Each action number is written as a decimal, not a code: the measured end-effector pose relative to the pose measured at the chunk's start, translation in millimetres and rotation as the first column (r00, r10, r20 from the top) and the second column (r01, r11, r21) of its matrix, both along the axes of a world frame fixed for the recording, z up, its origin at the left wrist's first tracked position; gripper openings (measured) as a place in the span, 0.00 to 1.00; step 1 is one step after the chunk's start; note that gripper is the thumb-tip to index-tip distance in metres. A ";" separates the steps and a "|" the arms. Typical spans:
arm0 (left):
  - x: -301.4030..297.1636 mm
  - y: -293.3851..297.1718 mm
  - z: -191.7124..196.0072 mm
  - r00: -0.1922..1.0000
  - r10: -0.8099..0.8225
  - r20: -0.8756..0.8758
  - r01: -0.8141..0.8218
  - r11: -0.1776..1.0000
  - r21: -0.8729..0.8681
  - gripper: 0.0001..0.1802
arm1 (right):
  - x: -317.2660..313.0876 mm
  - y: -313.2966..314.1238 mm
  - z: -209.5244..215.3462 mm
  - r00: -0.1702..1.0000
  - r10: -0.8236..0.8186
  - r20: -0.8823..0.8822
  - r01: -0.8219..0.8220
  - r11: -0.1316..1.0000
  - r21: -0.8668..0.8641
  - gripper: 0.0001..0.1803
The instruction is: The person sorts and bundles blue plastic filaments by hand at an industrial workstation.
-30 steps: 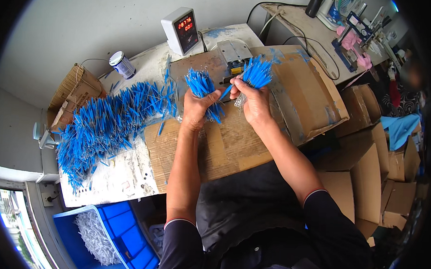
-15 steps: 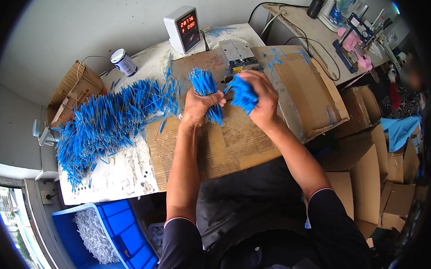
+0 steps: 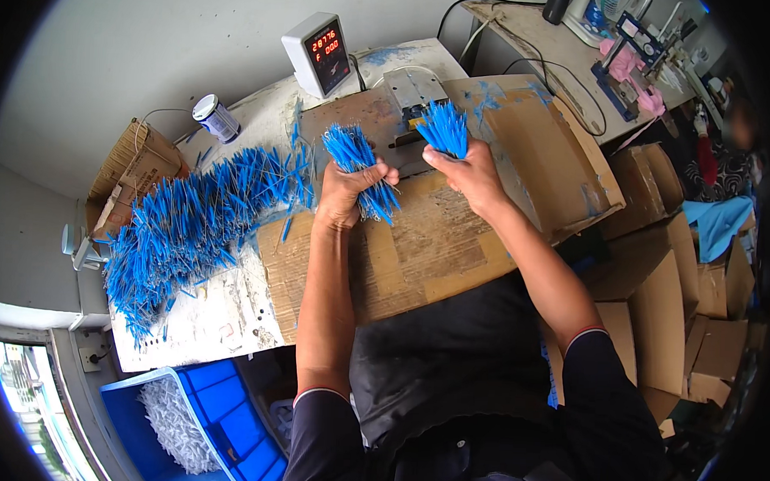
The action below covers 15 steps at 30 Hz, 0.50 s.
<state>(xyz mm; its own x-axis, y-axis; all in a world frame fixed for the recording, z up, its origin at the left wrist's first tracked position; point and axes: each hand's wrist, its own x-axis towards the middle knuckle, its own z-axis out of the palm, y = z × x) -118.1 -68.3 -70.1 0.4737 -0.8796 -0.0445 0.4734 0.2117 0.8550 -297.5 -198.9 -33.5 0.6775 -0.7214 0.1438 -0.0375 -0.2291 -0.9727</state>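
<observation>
My left hand (image 3: 344, 191) is wrapped round a bundle of thin blue sticks with fine wire ends (image 3: 354, 155), which slants across the palm and pokes out above and below the fist. To its right, my right hand (image 3: 472, 171) grips a second bundle of blue sticks (image 3: 444, 128), whose tips fan upward from the fingers. The two bundles are apart, both over the cardboard sheet (image 3: 402, 250). At the left a long heap of the same blue sticks (image 3: 208, 205) covers part of the white table (image 3: 221, 320).
Behind my hands sit a metal block device (image 3: 414, 89) and a counter box with a red display (image 3: 317, 56). A can (image 3: 215, 118) and a cardboard box (image 3: 133, 177) stand beyond the heap. A blue bin (image 3: 234, 422) of pale pieces is lower left; cartons (image 3: 645, 309) fill the right.
My right hand has turned over, so its bundle points upward and away instead of down toward me. My left hand has stayed nearly in place with its bundle.
</observation>
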 end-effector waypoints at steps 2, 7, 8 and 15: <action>-3.3 -4.0 -0.2 0.999 -0.032 0.016 0.033 0.999 -0.018 0.15 | 8.3 6.9 -0.4 0.995 -0.005 0.103 -0.030 0.941 0.337 0.08; -9.4 -5.8 1.0 0.987 -0.125 0.104 0.126 0.992 -0.005 0.16 | 40.3 24.2 -9.1 0.964 0.058 0.259 -0.152 0.920 0.361 0.07; -11.9 -8.1 0.7 0.984 -0.117 0.134 0.119 0.993 -0.008 0.17 | 42.5 21.5 -15.5 0.974 0.047 0.224 -0.116 0.945 0.306 0.08; -9.4 -4.5 -2.5 0.976 -0.118 0.183 0.120 0.993 0.003 0.20 | 48.1 28.8 -20.6 0.975 -0.009 0.223 -0.053 0.962 0.269 0.10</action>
